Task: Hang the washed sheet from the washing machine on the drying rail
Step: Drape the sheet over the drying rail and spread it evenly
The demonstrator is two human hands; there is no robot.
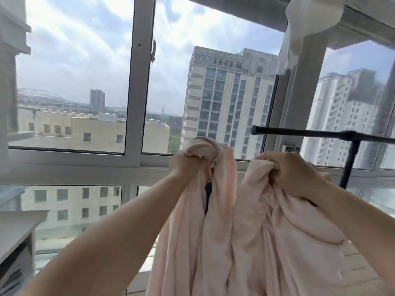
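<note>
A pale pink sheet (245, 231) hangs bunched in long folds in front of me, held up at chest height. My left hand (188, 162) grips a gathered top edge of it, fingers curled into the fabric. My right hand (288, 169) grips another bunch of the same edge a little to the right. The black drying rail (299, 132) runs horizontally just behind and above my right hand, with a black upright post (350, 165) under it. The sheet is not touching the rail.
A large window with a white frame (136, 82) fills the view ahead, with buildings outside. A white cloth (299, 28) hangs from a bar at the upper right. A white shelf or cabinet (17, 227) stands at the lower left.
</note>
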